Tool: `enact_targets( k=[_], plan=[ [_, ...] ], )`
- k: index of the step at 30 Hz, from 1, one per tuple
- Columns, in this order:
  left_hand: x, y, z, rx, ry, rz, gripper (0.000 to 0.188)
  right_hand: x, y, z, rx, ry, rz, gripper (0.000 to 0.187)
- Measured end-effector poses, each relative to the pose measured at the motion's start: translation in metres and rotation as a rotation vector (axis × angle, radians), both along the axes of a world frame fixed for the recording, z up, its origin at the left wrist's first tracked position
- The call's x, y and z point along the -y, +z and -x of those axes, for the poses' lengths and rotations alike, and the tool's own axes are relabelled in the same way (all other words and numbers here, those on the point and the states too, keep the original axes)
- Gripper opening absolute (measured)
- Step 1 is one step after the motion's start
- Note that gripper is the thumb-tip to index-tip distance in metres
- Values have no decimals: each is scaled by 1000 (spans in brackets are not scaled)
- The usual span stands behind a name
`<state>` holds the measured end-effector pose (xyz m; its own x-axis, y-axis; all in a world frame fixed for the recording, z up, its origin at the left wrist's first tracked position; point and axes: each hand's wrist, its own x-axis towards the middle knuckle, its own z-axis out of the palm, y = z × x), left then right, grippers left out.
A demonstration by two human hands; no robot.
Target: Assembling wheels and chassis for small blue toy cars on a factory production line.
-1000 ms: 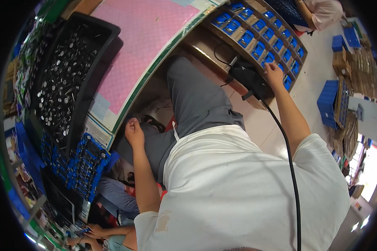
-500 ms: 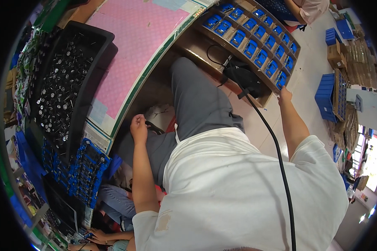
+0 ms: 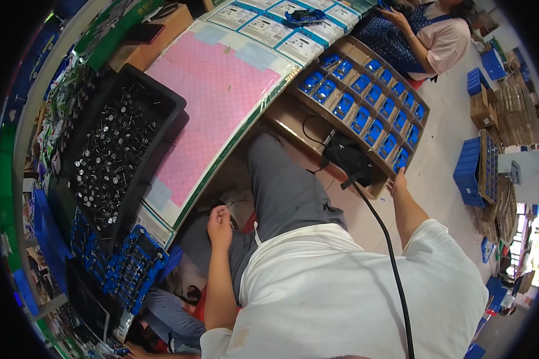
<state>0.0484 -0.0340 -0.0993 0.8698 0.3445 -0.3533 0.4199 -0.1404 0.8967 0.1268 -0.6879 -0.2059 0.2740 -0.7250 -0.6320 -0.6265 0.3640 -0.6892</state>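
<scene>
My right hand (image 3: 397, 183) is at the near right corner of a brown partitioned cardboard tray (image 3: 374, 190), its fingers closed on the rim. Blue plastic parts (image 3: 374, 133) sit one to a compartment in rows; the closest one lies just above my fingertips. Over my lap, beside the table edge, my left hand (image 3: 220, 226) is held up with its fingers curled in. Nothing shows in it. A black pouch (image 3: 347, 160) with a cable hangs by the tray's near side.
A pink mat (image 3: 215, 90) covers the table at left. On it stands a black bin (image 3: 176, 113) of small metal-headed pieces, with blue frames (image 3: 136, 263) below. A co-worker (image 3: 428, 45) sits beyond the tray. A black cable (image 3: 395, 263) crosses my shirt; blue crates (image 3: 470, 170) stand right.
The view has tilted, so the scene sits lower and more of the table's far end and the co-worker shows. My right hand stays at the tray corner; my left hand remains near my lap.
</scene>
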Motion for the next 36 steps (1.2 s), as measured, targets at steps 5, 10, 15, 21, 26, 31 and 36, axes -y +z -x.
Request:
enact_targets(
  k=[5, 10, 15, 21, 26, 31, 36],
  plan=[
    [0, -18, -25, -22, -250, -271, 21, -9, 10, 2, 15, -38, -29, 78],
    [-24, -55, -29, -58, -163, -120, 22, -11, 29, 7, -37, 100, -77, 81],
    [-38, -62, -35, -141, -109, 35, 22, -38, 37, 16, -55, 102, -43, 85],
    [-38, -44, -40, -175, -49, 274, 22, -65, 43, 22, -61, 246, -52, 84],
    [-41, -49, -29, -134, -123, 194, 20, -93, 54, 31, 5, 283, -86, 83],
    [-60, -59, -21, -248, -119, 179, 19, -130, 64, 54, 77, 206, -95, 81],
    [-68, -67, -19, -247, -170, 121, 18, -142, 64, 82, 59, 261, -95, 74]
  ],
)
